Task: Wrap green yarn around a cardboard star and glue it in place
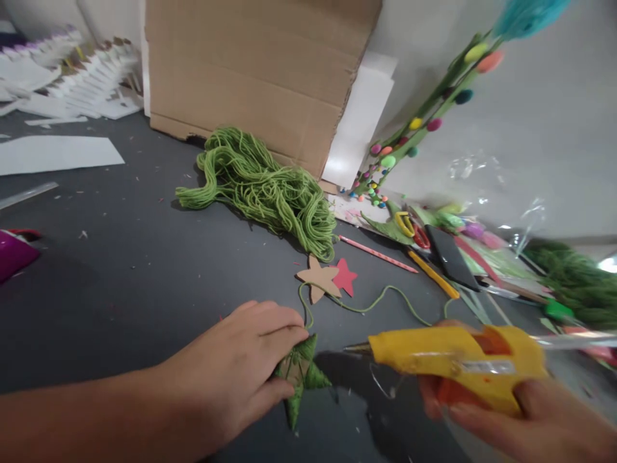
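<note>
My left hand [250,360] has its fingers closed on a small star [301,370] wrapped in green yarn, with bare brown cardboard showing at its middle. Part of the star is hidden under the fingers. A thin green strand runs from near it to the right along the table. In my right hand [544,418] is a yellow glue gun [448,354], its metal nozzle pointing left and apart from the star. Just beyond lie a tan star cutout [318,278] and a red star cutout [344,278], the tan one overlapping the red.
A heap of green yarn [270,186] lies before an upright cardboard sheet [255,71]. To the right are a pink pencil [378,253], a yellow cutter [434,274], scissors [412,228] and a black phone [452,257]. White paper [58,154] and a purple object [17,255] are left.
</note>
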Action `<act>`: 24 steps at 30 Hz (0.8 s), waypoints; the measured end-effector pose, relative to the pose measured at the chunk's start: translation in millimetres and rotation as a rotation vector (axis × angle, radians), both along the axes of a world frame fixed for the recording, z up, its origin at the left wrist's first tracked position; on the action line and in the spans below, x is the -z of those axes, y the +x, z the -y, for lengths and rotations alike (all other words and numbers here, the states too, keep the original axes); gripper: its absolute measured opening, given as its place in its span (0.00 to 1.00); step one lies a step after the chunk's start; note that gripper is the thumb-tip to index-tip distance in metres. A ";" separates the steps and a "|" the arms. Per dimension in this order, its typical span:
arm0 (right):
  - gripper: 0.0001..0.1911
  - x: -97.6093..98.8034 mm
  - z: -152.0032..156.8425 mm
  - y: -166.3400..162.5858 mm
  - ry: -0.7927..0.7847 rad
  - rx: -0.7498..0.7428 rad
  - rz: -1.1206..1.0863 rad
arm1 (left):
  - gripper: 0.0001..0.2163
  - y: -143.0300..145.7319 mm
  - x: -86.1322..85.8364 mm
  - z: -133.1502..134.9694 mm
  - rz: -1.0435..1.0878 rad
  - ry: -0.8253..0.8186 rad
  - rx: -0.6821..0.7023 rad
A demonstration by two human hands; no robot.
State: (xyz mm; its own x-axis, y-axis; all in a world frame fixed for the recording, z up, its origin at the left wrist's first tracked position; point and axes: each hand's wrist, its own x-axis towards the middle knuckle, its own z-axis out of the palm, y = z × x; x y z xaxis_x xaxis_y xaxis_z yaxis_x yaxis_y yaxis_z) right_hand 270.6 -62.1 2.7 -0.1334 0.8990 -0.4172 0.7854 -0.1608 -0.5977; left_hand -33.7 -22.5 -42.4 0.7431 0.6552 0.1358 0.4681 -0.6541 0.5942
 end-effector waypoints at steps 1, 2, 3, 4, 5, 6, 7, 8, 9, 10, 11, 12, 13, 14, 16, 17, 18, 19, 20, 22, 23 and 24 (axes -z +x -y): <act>0.08 -5.6 -4.8 -4.3 -0.050 0.011 -0.030 | 0.15 -0.4 0.0 -0.7 -0.010 -0.008 0.003; 0.10 -9.4 -7.9 -8.7 -0.036 0.080 -0.044 | 0.15 -0.6 -0.1 -1.1 -0.014 -0.011 0.004; 0.11 -11.4 -9.6 -12.5 -0.024 0.153 -0.033 | 0.15 -0.8 0.0 -1.3 -0.013 -0.009 0.008; 0.13 -11.7 -10.3 -15.1 0.001 0.233 0.002 | 0.15 -1.1 0.2 -1.2 -0.006 -0.004 0.010; 0.15 -10.5 -10.5 -16.2 0.020 0.304 0.057 | 0.15 -1.3 0.7 -0.8 0.003 0.003 0.010; 0.16 -8.4 -10.8 -15.6 0.028 0.352 0.125 | 0.15 -1.5 1.3 -0.2 0.011 0.010 0.011; 0.18 -6.0 -11.3 -13.4 0.031 0.378 0.197 | 0.15 -1.7 2.1 0.6 0.018 0.017 0.012; 0.20 -3.9 -12.3 -10.0 0.032 0.383 0.263 | 0.16 -1.9 2.7 1.4 0.023 0.023 0.012; 0.22 -2.4 -13.6 -5.9 0.035 0.368 0.320 | 0.16 -2.0 3.3 2.1 0.024 0.028 0.012; 0.24 -2.0 -14.9 -1.8 0.039 0.330 0.376 | 0.16 -2.1 3.5 2.8 0.023 0.033 0.012; 0.25 -2.9 -16.0 1.5 0.048 0.282 0.442 | 0.16 -2.1 3.4 3.4 0.020 0.036 0.010; 0.26 -4.9 -16.5 3.0 0.073 0.238 0.522 | 0.16 -2.1 2.9 4.0 0.020 0.041 0.006; 0.26 -7.9 -16.5 2.1 0.133 0.203 0.607 | 0.16 -2.1 2.1 4.5 0.021 0.048 0.002; 0.25 -11.6 -15.8 -1.8 0.227 0.166 0.670 | 0.16 -2.2 1.0 5.0 0.020 0.051 -0.003; 0.20 -18.6 -13.8 -19.6 0.511 0.105 0.684 | 0.16 -2.4 -1.4 6.1 0.023 0.059 -0.014; 0.16 -21.1 -13.1 -32.9 0.610 0.007 0.569 | 0.15 -2.5 -2.5 6.6 0.025 0.062 -0.017; 0.12 -22.3 -13.3 -47.8 0.692 -0.041 0.443 | 0.15 -2.5 -3.3 6.9 0.025 0.065 -0.021; 0.09 -22.2 -14.6 -63.4 0.681 -0.103 0.327 | 0.15 -2.4 -4.0 7.0 0.024 0.066 -0.025; 0.09 -20.7 -17.0 -78.3 0.611 -0.178 0.240 | 0.15 -2.1 -4.4 6.9 0.025 0.067 -0.029; 0.15 -14.6 -24.3 -102.0 0.556 -0.276 0.104 | 0.16 -1.2 -4.9 6.2 0.021 0.056 -0.034; 0.16 -10.7 -28.4 -109.7 0.523 -0.290 0.079 | 0.16 -0.6 -5.0 5.8 0.018 0.049 -0.035; 0.17 -6.7 -32.1 -114.6 0.478 -0.302 0.056 | 0.16 -0.1 -5.2 5.4 0.015 0.038 -0.036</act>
State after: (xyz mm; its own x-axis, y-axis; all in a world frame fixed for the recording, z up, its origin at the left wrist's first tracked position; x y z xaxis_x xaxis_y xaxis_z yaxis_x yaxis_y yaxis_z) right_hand 156.0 -30.0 9.4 -0.4030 0.9151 0.0129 0.7870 0.3537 -0.5054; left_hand -33.8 -27.9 -37.3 0.7170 0.6756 0.1718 0.4831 -0.6593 0.5762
